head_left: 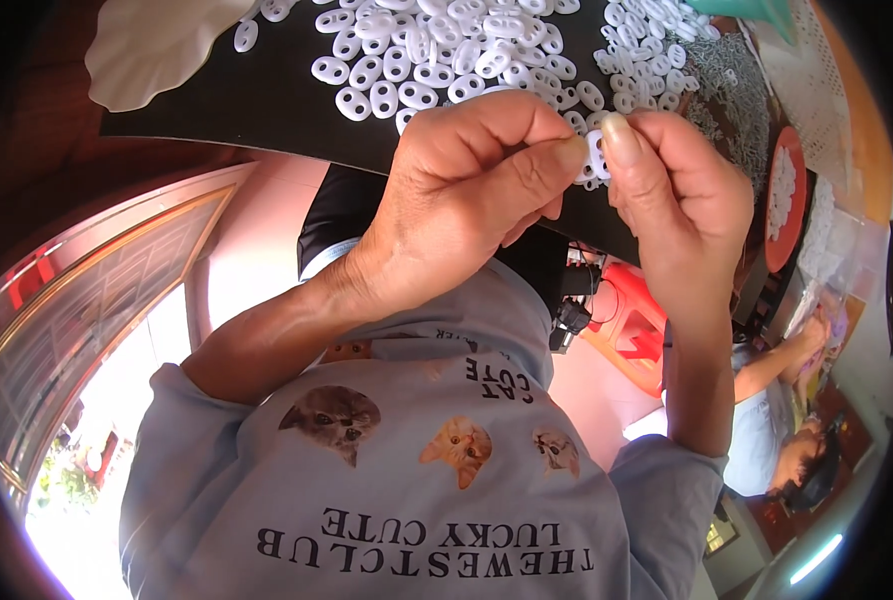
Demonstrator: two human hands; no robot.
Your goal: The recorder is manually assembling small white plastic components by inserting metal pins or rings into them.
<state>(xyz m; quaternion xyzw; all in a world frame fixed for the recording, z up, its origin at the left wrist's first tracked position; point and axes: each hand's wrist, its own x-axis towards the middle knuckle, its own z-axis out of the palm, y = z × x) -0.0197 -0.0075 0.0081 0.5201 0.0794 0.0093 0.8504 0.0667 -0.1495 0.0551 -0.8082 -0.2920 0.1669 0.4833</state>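
My right hand point(681, 180) pinches a small white oval plastic piece point(597, 156) with holes in it between thumb and bent fingers. My left hand point(476, 180) is beside it, thumb and forefinger pressed together, their tips against or very near the piece's left edge. Whatever those left fingertips grip is hidden. Both hands are raised over the near edge of a black tabletop point(216, 110). Just beyond them spreads a heap of white two-holed oval pieces point(431, 75).
A second heap of smaller-looking white pieces point(651, 60) lies to the right, beside a pile of tiny metal parts point(721, 90). A white scalloped dish point(146, 50) stands far left, an orange-red dish point(784, 200) at right. Another person point(766, 430) sits at the right.
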